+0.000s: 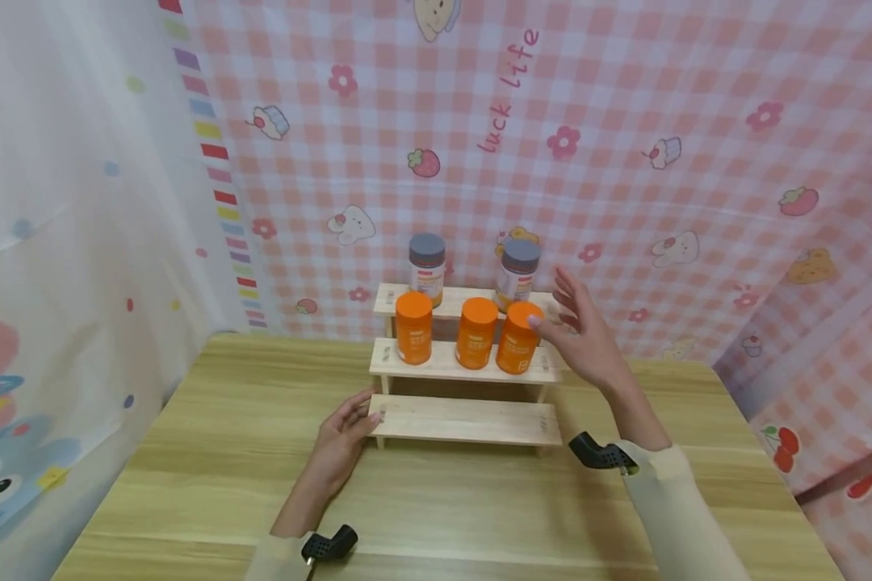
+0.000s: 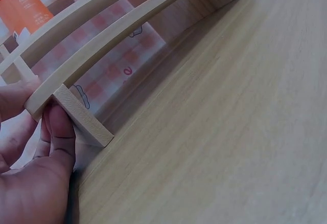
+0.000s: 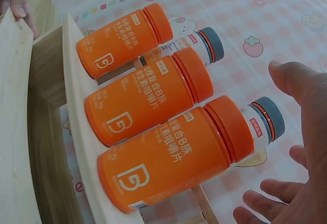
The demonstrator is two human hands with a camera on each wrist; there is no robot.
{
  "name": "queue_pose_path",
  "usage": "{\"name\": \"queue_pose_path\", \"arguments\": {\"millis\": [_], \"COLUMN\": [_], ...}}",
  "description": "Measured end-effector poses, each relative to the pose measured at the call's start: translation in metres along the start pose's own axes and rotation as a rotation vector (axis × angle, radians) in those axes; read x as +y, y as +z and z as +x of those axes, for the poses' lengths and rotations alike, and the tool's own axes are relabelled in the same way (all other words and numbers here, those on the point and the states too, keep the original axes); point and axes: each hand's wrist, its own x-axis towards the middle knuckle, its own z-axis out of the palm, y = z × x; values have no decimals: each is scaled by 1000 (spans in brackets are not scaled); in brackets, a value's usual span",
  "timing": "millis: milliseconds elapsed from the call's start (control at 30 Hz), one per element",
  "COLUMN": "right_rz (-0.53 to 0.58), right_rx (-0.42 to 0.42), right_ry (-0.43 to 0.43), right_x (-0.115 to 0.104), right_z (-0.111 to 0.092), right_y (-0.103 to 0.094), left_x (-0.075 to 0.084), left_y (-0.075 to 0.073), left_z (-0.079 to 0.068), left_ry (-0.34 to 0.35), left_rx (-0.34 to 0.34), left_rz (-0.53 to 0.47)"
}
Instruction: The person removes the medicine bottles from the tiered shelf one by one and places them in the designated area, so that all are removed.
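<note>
A three-step wooden display stand (image 1: 465, 420) stands on the table. My left hand (image 1: 337, 440) pinches the left end of its lowest step; in the left wrist view the fingers (image 2: 61, 132) curl beneath the board. On the middle step are three orange pill bottles: a left one (image 1: 414, 329), a middle one (image 1: 475, 335) and a right one (image 1: 519, 339). Two white pill bottles with grey lids, a left one (image 1: 426, 270) and a right one (image 1: 517, 274), stand on the top step. Beside the right orange bottle, my right hand (image 1: 587, 343) is spread, apart from it in the right wrist view.
The wood-grain table (image 1: 225, 460) extends around the stand. Behind it hangs a pink checked cloth (image 1: 625, 194) with printed pictures, and a white printed curtain (image 1: 80, 202) borders the left side. Each wrist bears a black camera mount, such as the right one (image 1: 599, 452).
</note>
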Motion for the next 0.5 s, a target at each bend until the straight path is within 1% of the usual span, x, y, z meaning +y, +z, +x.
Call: {"name": "queue_pose_path", "arguments": {"millis": [133,333,500], "right_rz": [24,26,75], "right_rx": [-10,0,0], "right_ry": [34,69,88], "right_x": [-2,-4,-3], "right_z": [9,26,39], "right_y": [-3,-6,-4], "left_x": [-2,-1,0], "left_y": [1,1,1], "left_z": [0,1,0], "left_ry": [-11,0,5], "left_rx": [6,13,9], "left_rz": [-5,-18,-24]}}
